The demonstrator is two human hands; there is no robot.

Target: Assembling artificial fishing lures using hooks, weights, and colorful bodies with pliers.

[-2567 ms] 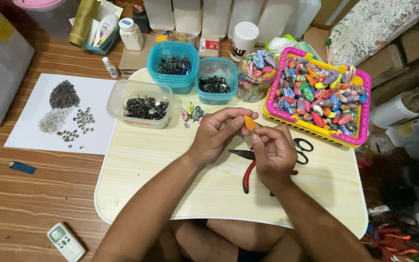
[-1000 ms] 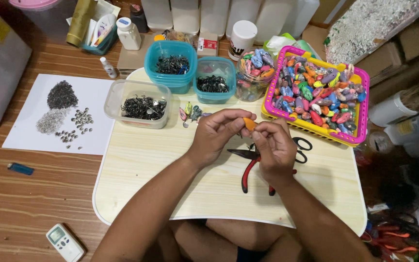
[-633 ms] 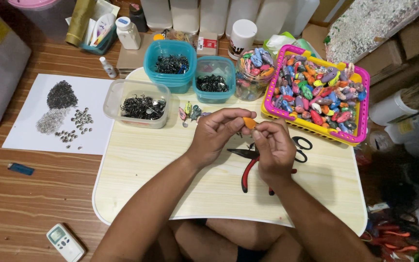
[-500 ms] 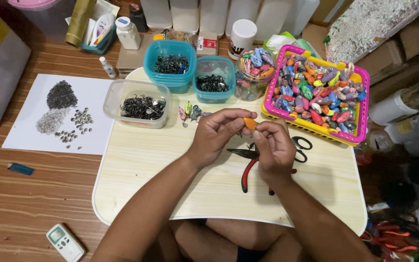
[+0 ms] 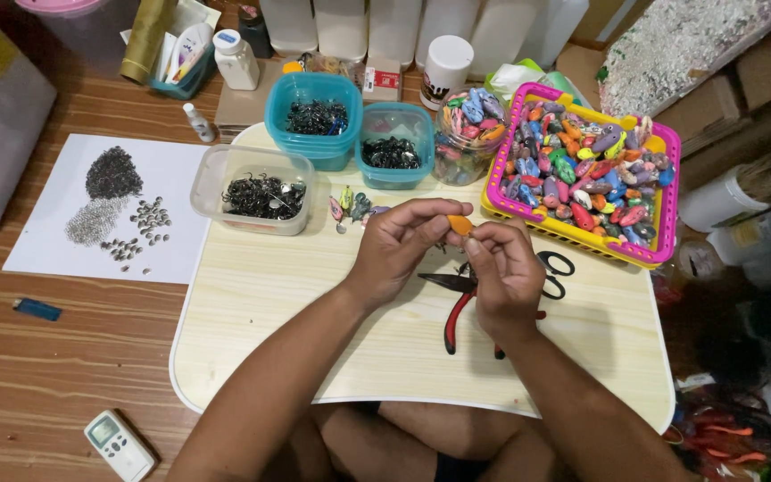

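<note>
Your left hand [image 5: 394, 248] and right hand [image 5: 503, 272] pinch a small orange oval bead [image 5: 460, 224] between closed fingers above the pale wooden tabletop [image 5: 314, 312]; its long axis lies roughly left-right.

Left hand [image 5: 399, 243], right hand [image 5: 503, 272] — fingertips pinched together

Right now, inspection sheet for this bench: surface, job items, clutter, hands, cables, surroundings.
Surface: pale wooden lap board on a brown wood floor.
Job's things: small orange piece pinched between both hands; red-handled pliers and scissors lie under them.
Clutter: pink-and-yellow basket of coloured pieces, two teal tubs, clear tub, white sheet with dark bead piles.
Hands: left hand and right hand both grip the orange piece.
Cables: nothing seen.
Surroundings: remote, blue lighter, white bottles.
</note>
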